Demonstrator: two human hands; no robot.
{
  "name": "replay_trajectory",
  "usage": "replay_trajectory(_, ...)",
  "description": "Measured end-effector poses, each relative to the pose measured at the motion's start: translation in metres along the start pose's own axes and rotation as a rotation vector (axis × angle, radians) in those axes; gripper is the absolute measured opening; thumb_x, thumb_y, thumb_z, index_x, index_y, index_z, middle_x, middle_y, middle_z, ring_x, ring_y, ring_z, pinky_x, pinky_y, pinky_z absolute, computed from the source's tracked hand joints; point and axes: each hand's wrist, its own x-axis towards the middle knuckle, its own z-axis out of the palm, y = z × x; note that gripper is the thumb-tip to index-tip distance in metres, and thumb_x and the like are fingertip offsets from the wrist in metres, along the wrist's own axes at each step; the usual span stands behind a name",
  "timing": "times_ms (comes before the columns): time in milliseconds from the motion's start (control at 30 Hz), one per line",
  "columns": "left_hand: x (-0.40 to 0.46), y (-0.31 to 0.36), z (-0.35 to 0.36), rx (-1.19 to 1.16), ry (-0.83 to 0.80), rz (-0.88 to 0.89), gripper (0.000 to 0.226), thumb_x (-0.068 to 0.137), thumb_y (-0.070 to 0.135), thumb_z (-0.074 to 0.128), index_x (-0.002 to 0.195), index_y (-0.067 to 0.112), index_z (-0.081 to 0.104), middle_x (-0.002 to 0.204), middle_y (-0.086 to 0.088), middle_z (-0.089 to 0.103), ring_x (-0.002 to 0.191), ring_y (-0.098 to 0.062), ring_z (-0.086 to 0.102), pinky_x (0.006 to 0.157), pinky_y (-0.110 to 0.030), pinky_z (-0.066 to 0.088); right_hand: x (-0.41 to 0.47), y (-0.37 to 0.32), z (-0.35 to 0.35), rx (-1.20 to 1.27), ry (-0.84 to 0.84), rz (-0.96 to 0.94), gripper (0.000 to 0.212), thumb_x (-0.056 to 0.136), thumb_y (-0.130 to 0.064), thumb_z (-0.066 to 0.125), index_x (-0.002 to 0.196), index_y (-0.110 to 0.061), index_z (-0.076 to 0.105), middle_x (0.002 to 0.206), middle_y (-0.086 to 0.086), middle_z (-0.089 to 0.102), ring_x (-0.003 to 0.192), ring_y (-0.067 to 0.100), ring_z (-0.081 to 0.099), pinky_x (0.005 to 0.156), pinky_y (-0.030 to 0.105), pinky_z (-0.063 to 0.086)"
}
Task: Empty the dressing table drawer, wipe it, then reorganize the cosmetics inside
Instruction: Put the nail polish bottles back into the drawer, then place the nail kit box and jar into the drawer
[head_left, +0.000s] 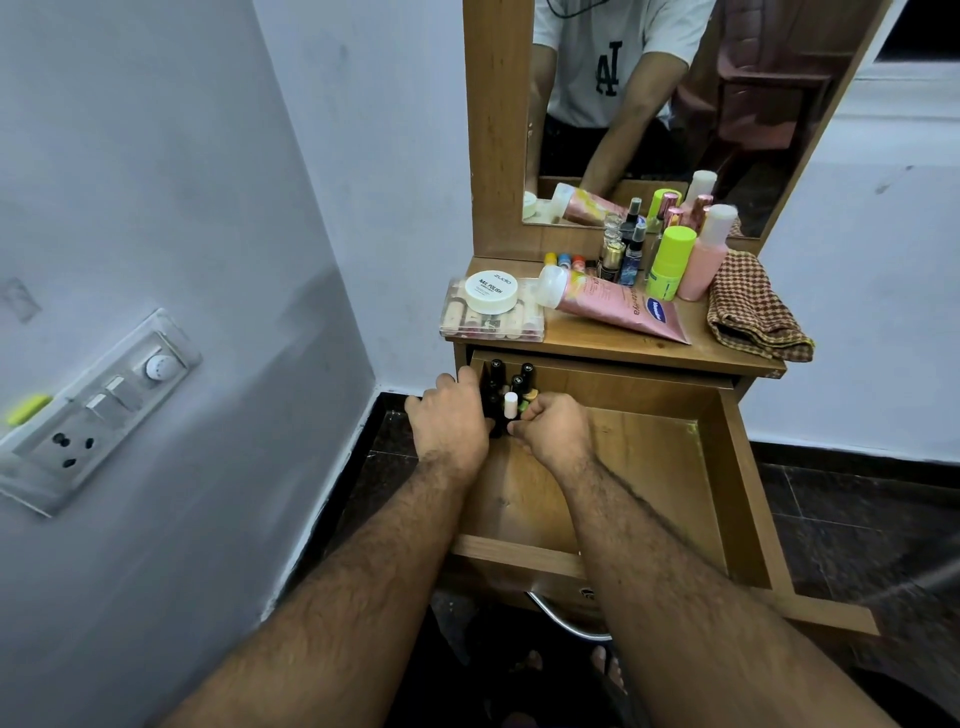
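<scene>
A head-worn view looks down at an open wooden drawer (675, 467) of a dressing table in a room corner. Both hands reach into its back left corner, where a cluster of small dark bottles (501, 387) stands upright. The left hand (451, 415) is cupped against the outer side of the cluster, its fingers hidden behind the bottles. The right hand (556, 428) is curled closed near a white-capped bottle (510, 405); whether it grips that bottle or something smaller cannot be told.

The rest of the drawer floor is bare, so the refilling seems just begun. Most cosmetics wait on the bench (597, 338) above: a clear case of tubes (491, 319) with a white round jar (492, 291) on top, a pink tube (618, 304) lying flat, a neon green bottle (670, 262), a pink bottle (706, 254) and small spray bottles (623, 249). A checked cloth (753, 306) lies folded at the right edge.

The drawer's front is cut off by the forearms, and labels are mostly unreadable.
</scene>
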Motion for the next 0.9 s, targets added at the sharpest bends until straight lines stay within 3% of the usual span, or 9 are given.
replay_trajectory(300, -0.006, -0.001, -0.01, -0.022, 0.004, 0.016, 0.054, 0.082, 0.052, 0.071, 0.12, 0.02, 0.049, 0.114, -0.004, 0.06, 0.104, -0.026, 0.06, 0.084, -0.04, 0.043, -0.009, 0.0, -0.019, 0.004, 0.002, -0.022, 0.02, 0.072, -0.011, 0.084, 0.065, -0.017, 0.065, 0.074, 0.002, 0.071, 0.077, 0.02, 0.071, 0.07, 0.044, 0.062)
replay_trajectory(433, -0.01, -0.006, -0.02, -0.089, 0.023, 0.094, 0.041, 0.087, 0.051, 0.066, 0.115, 0.024, 0.055, 0.113, -0.002, 0.061, 0.107, -0.024, 0.057, 0.088, -0.04, 0.044, -0.017, -0.003, -0.039, 0.009, 0.031, -0.07, 0.015, 0.075, -0.014, 0.08, 0.067, -0.017, 0.069, 0.075, -0.002, 0.073, 0.076, 0.015, 0.071, 0.07, 0.041, 0.062)
replay_trajectory(667, -0.032, 0.0, -0.044, -0.305, 0.019, 0.163, 0.021, 0.094, 0.039, 0.061, 0.109, 0.024, 0.065, 0.108, 0.001, 0.063, 0.099, -0.02, 0.06, 0.081, -0.034, 0.049, -0.042, -0.005, -0.064, -0.026, 0.045, -0.129, 0.017, 0.073, -0.022, 0.082, 0.066, -0.018, 0.066, 0.066, -0.003, 0.071, 0.07, 0.017, 0.07, 0.07, 0.04, 0.061)
replay_trajectory(900, -0.057, 0.011, -0.054, -0.486, 0.005, 0.149, 0.01, 0.092, 0.034, 0.065, 0.098, 0.026, 0.066, 0.102, 0.005, 0.063, 0.09, -0.016, 0.06, 0.072, -0.029, 0.045, -0.072, 0.001, -0.088, -0.117, 0.085, -0.166, 0.019, 0.077, -0.029, 0.079, 0.067, -0.021, 0.065, 0.066, -0.006, 0.067, 0.071, 0.016, 0.065, 0.064, 0.027, 0.05)
